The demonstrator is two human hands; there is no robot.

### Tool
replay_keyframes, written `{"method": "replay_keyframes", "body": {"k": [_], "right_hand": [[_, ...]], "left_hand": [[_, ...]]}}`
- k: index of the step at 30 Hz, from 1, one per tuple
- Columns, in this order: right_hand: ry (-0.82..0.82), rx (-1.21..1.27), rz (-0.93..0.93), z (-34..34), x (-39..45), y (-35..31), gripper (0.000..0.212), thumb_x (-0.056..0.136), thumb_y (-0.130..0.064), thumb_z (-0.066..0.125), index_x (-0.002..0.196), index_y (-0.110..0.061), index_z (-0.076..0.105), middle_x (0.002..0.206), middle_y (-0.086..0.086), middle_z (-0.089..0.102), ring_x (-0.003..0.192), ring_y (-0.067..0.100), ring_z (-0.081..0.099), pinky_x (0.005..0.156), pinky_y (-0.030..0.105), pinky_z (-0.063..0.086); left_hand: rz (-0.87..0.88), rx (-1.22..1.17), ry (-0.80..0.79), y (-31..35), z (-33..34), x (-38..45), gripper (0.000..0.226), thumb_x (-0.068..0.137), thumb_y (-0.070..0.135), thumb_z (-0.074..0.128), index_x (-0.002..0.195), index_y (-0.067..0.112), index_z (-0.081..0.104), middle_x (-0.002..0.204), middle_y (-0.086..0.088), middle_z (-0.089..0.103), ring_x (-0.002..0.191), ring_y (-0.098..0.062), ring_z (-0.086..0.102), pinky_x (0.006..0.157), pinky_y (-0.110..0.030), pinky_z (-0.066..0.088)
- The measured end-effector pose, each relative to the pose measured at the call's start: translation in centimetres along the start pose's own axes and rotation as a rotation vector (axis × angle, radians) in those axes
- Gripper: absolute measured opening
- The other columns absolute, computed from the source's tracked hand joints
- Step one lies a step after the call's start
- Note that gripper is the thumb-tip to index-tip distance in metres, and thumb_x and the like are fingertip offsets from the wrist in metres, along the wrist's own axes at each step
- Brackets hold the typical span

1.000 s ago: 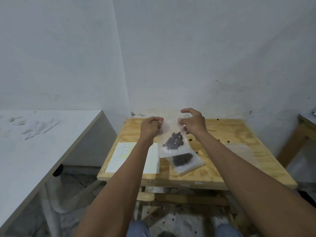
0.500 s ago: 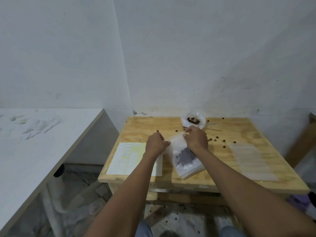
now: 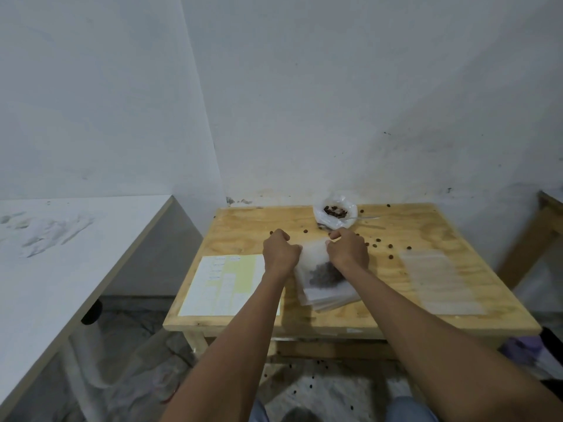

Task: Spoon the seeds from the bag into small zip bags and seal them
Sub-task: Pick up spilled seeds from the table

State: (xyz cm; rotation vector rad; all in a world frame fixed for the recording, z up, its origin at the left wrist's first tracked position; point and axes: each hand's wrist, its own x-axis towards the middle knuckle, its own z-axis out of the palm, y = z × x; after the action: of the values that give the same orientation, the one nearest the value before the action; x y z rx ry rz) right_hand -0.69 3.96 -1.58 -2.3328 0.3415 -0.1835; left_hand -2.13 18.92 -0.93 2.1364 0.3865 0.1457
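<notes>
Your left hand [image 3: 281,252] and right hand [image 3: 347,249] both pinched the top edge of the small zip bag [image 3: 323,274], fingers curled on its upper corners, left at the bag's ten o'clock, right at its one o'clock. The bag lay low over the wooden table [image 3: 426,318], a dark clump of seeds [image 3: 323,273] in its lower half, on top of other clear bags beneath it. The seed bag [image 3: 334,212], open-mouthed, sat at twelve o'clock near the table's far edge, a spoon [image 3: 364,218] beside it. Loose seeds [image 3: 391,246] were scattered at two o'clock. A stack of empty zip bags [image 3: 438,281] lay at three o'clock, a yellow paper sheet [image 3: 227,284] at nine.
</notes>
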Motion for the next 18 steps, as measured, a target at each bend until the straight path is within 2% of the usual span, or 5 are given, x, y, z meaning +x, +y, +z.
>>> {"method": "replay_keyframes", "body": {"k": [3,6,9,13,18], "right_hand": [[0.01,0.008,0.023,-0.8,0.1,0.0,0.017,0.096,-0.031,0.067,0.111,-0.025,0.069,0.112,0.003,0.07,0.096,0.025,0.065,0.078,0.032,0.052],[0.033,0.038,0.035,-2.1,0.3,0.0,0.01,0.097,-0.03,0.065,0.105,-0.026,0.069,0.109,0.001,0.07,0.088,0.024,0.062,0.072,0.031,0.05],[0.088,0.043,0.043,-4.0,0.8,0.3,0.011,0.096,-0.022,0.063,0.104,-0.026,0.07,0.107,0.0,0.07,0.087,0.023,0.062,0.07,0.03,0.048],[0.168,0.062,0.085,-7.7,1.9,2.1,0.011,0.096,-0.019,0.059,0.095,-0.027,0.067,0.099,0.001,0.072,0.083,0.026,0.066,0.07,0.032,0.054],[0.245,-0.014,0.21,-13.0,3.1,7.5,0.012,0.096,-0.019,0.061,0.104,-0.018,0.069,0.105,0.006,0.069,0.087,0.029,0.062,0.07,0.032,0.048]], "left_hand": [[0.029,0.03,0.049,0.2,0.0,-0.1,0.042,0.091,0.022,0.073,0.127,0.006,0.059,0.125,-0.014,0.063,0.106,-0.028,0.062,0.082,-0.035,0.05],[0.104,0.115,0.116,1.4,0.2,-0.4,0.04,0.093,0.024,0.069,0.128,0.008,0.059,0.132,-0.013,0.057,0.124,-0.032,0.052,0.089,-0.037,0.045],[0.197,0.163,0.151,3.9,1.0,-1.1,0.034,0.095,0.024,0.065,0.125,0.01,0.061,0.132,-0.012,0.056,0.127,-0.033,0.046,0.096,-0.041,0.045],[0.373,0.134,0.099,8.1,4.3,-2.9,0.027,0.093,0.019,0.063,0.119,0.011,0.065,0.119,-0.01,0.065,0.113,-0.029,0.058,0.089,-0.038,0.049],[0.371,0.176,-0.238,11.8,10.7,-5.1,0.011,0.092,0.018,0.065,0.097,0.008,0.063,0.093,-0.007,0.067,0.082,-0.025,0.064,0.07,-0.034,0.051]]}}
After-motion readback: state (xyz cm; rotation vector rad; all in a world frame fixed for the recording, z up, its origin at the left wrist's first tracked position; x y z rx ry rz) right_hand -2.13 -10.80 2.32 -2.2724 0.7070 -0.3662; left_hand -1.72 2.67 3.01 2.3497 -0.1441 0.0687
